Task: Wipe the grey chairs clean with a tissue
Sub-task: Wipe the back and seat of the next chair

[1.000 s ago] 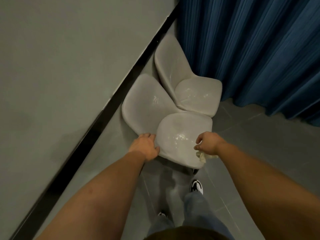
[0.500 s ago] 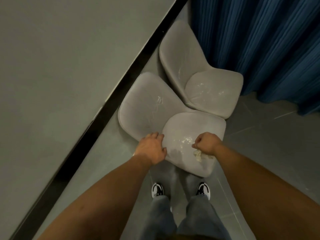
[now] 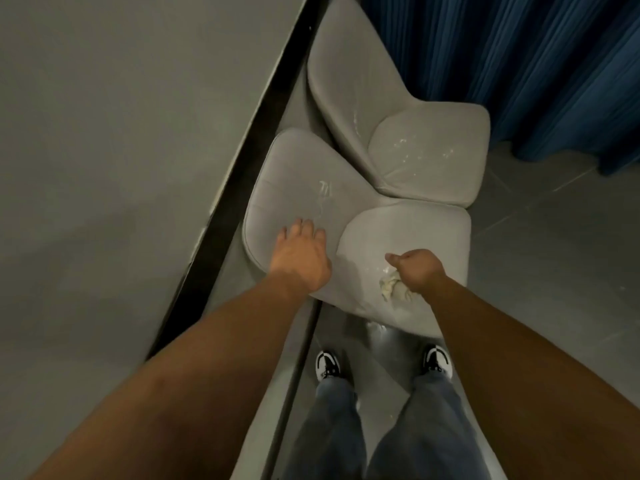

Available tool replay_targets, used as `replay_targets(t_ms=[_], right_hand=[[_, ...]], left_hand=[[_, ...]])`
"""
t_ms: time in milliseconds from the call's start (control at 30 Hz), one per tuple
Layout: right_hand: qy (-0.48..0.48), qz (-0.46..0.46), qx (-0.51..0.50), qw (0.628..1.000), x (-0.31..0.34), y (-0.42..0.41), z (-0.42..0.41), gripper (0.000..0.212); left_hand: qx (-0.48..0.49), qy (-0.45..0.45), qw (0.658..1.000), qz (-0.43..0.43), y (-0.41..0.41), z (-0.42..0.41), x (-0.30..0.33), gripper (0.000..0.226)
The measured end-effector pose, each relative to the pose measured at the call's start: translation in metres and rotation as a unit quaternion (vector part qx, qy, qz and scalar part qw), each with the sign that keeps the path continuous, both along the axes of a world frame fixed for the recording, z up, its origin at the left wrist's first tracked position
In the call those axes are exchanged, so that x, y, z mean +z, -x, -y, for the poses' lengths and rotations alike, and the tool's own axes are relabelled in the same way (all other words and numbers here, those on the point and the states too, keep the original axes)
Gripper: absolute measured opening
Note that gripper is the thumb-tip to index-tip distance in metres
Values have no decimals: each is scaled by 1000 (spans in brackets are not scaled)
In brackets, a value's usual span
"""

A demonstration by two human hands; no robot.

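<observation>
Seen from above, a person stands over two grey chairs set side by side against a wall. Furthest left is the plain grey wall (image 3: 104, 133), with a black skirting strip (image 3: 249, 188) running diagonally along its foot. Next comes the person's left hand (image 3: 302, 258), palm down with fingers fairly straight and spread, resting on the lower edge of the near chair's backrest (image 3: 294, 188); it holds nothing. White streaks mark that backrest just above the fingers. To its right lies the near chair's seat (image 3: 415, 233), pale and slightly glossy. The right hand (image 3: 417, 270) is above the front part of this seat, fingers curled into a fist with the thumb pointing left, gripping a crumpled white tissue (image 3: 393, 288) that presses against the seat surface. Behind, the far chair (image 3: 429, 150) touches the near one; its seat carries scattered shiny wet-looking marks. Dark blue curtains (image 3: 519, 64) hang at the upper right, reaching the grey tiled floor (image 3: 554, 254). At the bottom, two legs in jeans (image 3: 346, 427) end in black-and-white shoes (image 3: 327, 364).
</observation>
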State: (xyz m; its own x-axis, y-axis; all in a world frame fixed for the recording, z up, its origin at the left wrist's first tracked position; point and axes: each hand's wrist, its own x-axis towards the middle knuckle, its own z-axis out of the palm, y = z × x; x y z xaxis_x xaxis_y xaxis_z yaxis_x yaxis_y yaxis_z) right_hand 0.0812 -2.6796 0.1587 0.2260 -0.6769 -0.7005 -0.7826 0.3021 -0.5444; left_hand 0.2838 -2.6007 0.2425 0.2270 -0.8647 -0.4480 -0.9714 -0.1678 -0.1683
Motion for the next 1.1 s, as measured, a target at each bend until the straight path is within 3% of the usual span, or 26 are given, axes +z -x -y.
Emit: replay_targets(t_ms=[200, 367, 567, 700, 833, 1000, 1100], right_hand=[[20, 59, -111, 992, -22, -71, -5, 56], [70, 118, -259, 956, -40, -137, -17, 34], [77, 246, -287, 923, -53, -232, -73, 8], [115, 294, -282, 906, -67, -262, -90, 11], [139, 278, -230, 922, -90, -261, -81, 19], [137, 250, -235, 929, -109, -263, -78, 36], [96, 250, -266, 926, -108, -265, -76, 31]], left_hand=[[-48, 6, 998, 46, -62, 21, -17, 61], [-96, 11, 989, 108, -105, 44, -42, 65], [-151, 67, 971, 176, -153, 89, -58, 64], [-200, 68, 958, 194, -161, 109, -77, 65], [-221, 87, 942, 238, -161, 130, -101, 67], [-264, 100, 920, 274, -166, 145, -113, 69], [-295, 80, 907, 292, -170, 149, -114, 71]])
